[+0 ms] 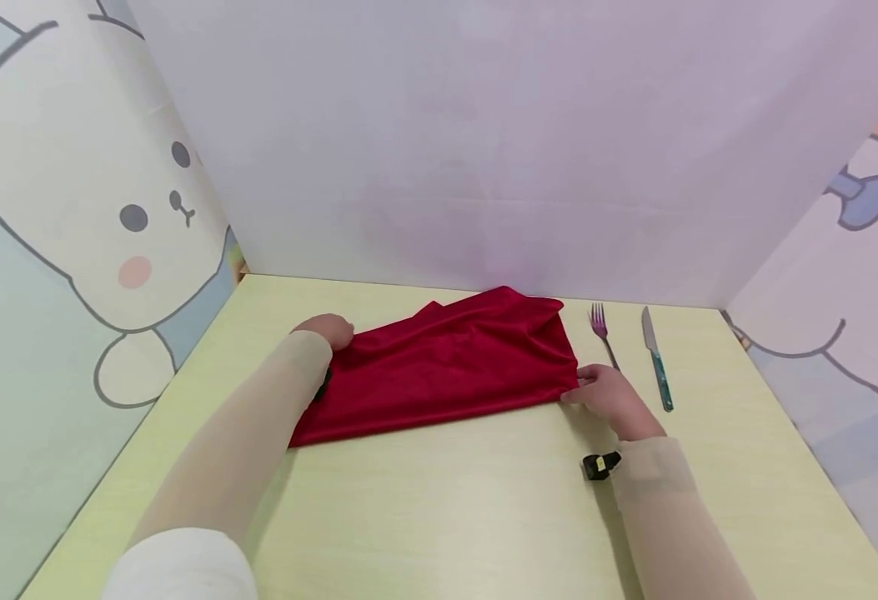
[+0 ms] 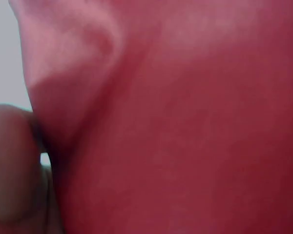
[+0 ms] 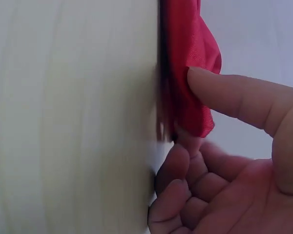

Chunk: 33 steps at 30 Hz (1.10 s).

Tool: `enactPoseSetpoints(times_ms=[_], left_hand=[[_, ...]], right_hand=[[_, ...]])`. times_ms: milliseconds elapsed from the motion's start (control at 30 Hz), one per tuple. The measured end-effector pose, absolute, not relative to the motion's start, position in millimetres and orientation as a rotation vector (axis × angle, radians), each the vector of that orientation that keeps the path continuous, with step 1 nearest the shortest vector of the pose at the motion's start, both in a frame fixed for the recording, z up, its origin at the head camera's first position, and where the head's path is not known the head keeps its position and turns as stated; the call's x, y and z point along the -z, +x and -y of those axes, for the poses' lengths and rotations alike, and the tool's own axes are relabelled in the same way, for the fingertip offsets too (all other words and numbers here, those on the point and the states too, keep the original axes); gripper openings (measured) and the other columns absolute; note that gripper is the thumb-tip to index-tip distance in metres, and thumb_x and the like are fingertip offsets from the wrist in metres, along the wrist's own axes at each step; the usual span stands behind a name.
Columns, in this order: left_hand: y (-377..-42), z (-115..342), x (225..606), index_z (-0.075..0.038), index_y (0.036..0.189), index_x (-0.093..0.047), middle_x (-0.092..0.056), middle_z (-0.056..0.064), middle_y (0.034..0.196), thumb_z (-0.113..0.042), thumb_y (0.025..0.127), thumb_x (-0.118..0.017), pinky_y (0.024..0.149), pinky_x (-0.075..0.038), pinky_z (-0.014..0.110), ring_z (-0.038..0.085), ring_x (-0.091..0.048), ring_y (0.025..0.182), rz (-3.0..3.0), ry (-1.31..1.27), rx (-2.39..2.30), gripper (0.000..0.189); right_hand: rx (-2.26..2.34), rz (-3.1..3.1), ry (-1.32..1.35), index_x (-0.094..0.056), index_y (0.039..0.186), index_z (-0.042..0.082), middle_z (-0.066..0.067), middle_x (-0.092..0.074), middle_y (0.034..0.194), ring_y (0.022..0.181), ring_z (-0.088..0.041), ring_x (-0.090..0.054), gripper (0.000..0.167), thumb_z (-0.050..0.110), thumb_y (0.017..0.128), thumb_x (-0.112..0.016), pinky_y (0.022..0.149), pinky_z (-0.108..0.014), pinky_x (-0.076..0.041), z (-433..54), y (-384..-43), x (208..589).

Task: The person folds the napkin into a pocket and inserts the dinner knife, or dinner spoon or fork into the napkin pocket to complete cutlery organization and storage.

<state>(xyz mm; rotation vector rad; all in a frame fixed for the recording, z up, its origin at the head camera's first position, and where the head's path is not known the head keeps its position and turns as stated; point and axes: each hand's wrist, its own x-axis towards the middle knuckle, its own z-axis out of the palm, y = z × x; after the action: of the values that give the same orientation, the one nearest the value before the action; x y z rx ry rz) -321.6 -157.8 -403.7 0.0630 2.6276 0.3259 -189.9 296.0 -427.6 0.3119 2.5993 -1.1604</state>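
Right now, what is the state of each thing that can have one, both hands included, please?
Red cloth: wrinkled, held at both ends.
Fork: lying down, tines at the far end, handle partly hidden.
Knife: lying down, blade at the far end.
Left hand: holds the red cloth's left end.
Right hand: pinches its near right corner.

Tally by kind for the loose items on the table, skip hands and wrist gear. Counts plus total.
Red cloth: 1
Fork: 1
Knife: 1
Total: 3
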Motion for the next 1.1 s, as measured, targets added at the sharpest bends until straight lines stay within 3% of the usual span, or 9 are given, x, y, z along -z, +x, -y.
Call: enactPoseSetpoints(times_ms=[133,267,367,533,667,800,900,1000,1100], left_hand=[[-323.8,154.9,401.0,0.005,0.141,-0.056,-0.058,0.020,0.129,-0.028,0.110,-0.032,0.108,-0.041,0.051,0.035,-0.052,0.118,-2.582,0.133,-0.352,0.052],[-328.2,154.2,402.4,0.005,0.136,-0.061,-0.061,0.018,0.123,-0.031,0.108,-0.042,0.105,-0.043,0.048,0.032,-0.054,0.113,-2.572,0.153,-0.424,0.049],[-331.7,157.1,404.0,0.004,0.134,-0.064,-0.062,0.018,0.126,-0.029,0.106,-0.050,0.104,-0.045,0.048,0.031,-0.056,0.113,-2.581,0.186,-0.488,0.046],[-336.4,167.5,404.4,0.001,0.130,-0.066,-0.061,0.018,0.129,-0.022,0.104,-0.054,0.098,-0.047,0.046,0.030,-0.056,0.111,-2.571,0.196,-0.693,0.036],[-338.4,178.0,396.8,-0.003,0.125,-0.064,-0.058,0.016,0.125,-0.021,0.104,-0.056,0.089,-0.046,0.042,0.029,-0.052,0.106,-2.554,0.088,-0.956,0.029],[-336.5,188.2,377.3,-0.003,0.124,-0.061,-0.055,0.016,0.126,-0.019,0.105,-0.058,0.087,-0.044,0.040,0.030,-0.050,0.106,-2.587,0.040,-1.229,0.025],[-332.1,195.9,360.5,-0.001,0.123,-0.060,-0.056,0.016,0.123,-0.016,0.105,-0.058,0.087,-0.045,0.039,0.029,-0.051,0.105,-2.614,0.053,-1.406,0.023],[-328.0,204.2,353.4,-0.001,0.123,-0.059,-0.056,0.015,0.118,-0.017,0.107,-0.057,0.086,-0.046,0.039,0.028,-0.054,0.102,-2.629,0.065,-1.490,0.023],[-327.8,210.8,363.7,0.000,0.123,-0.059,-0.057,0.017,0.120,-0.016,0.107,-0.054,0.086,-0.047,0.041,0.030,-0.054,0.103,-2.685,0.096,-1.407,0.023]], right_hand=[[1.190,-2.601,0.218,-0.059,0.112,0.001,-0.013,-0.057,0.099,0.096,-0.030,-0.051,0.031,0.019,0.093,-0.075,0.077,-0.040,-0.044,-295.1,-189.5,429.1],[1.261,-2.580,0.021,-0.058,0.129,0.001,-0.017,-0.061,0.118,0.110,-0.033,-0.057,0.041,0.013,0.093,-0.074,0.088,-0.043,-0.048,-294.6,-188.7,431.8],[1.270,-2.589,-0.116,-0.053,0.139,0.001,-0.019,-0.058,0.131,0.119,-0.036,-0.058,0.047,0.008,0.096,-0.071,0.095,-0.045,-0.050,-295.2,-189.4,434.6],[1.255,-2.699,-0.213,-0.060,0.123,0.003,-0.013,-0.064,0.116,0.114,-0.034,-0.059,0.024,0.010,0.101,-0.065,0.093,-0.045,-0.048,-294.8,-192.2,434.8],[1.322,-2.781,-0.205,-0.057,0.127,-0.001,-0.014,-0.065,0.115,0.121,-0.038,-0.058,0.029,0.016,0.104,-0.063,0.098,-0.047,-0.046,-296.3,-189.9,425.3],[1.511,-2.833,-0.251,-0.058,0.127,-0.003,-0.015,-0.066,0.106,0.104,-0.026,-0.063,0.030,0.015,0.105,-0.063,0.086,-0.031,-0.052,-299.1,-185.5,409.6],[1.721,-2.823,-0.312,-0.060,0.126,-0.004,-0.010,-0.069,0.103,0.093,-0.014,-0.064,0.026,0.013,0.105,-0.061,0.080,-0.019,-0.052,-301.7,-181.8,395.6],[1.853,-2.781,-0.284,-0.058,0.129,-0.004,-0.006,-0.069,0.104,0.090,-0.009,-0.066,0.029,0.015,0.107,-0.059,0.079,-0.018,-0.054,-301.4,-179.4,384.0],[1.849,-2.677,-0.096,-0.052,0.138,-0.001,-0.010,-0.066,0.116,0.095,-0.012,-0.066,0.038,0.023,0.108,-0.056,0.081,-0.020,-0.056,-297.5,-182.3,383.5]])
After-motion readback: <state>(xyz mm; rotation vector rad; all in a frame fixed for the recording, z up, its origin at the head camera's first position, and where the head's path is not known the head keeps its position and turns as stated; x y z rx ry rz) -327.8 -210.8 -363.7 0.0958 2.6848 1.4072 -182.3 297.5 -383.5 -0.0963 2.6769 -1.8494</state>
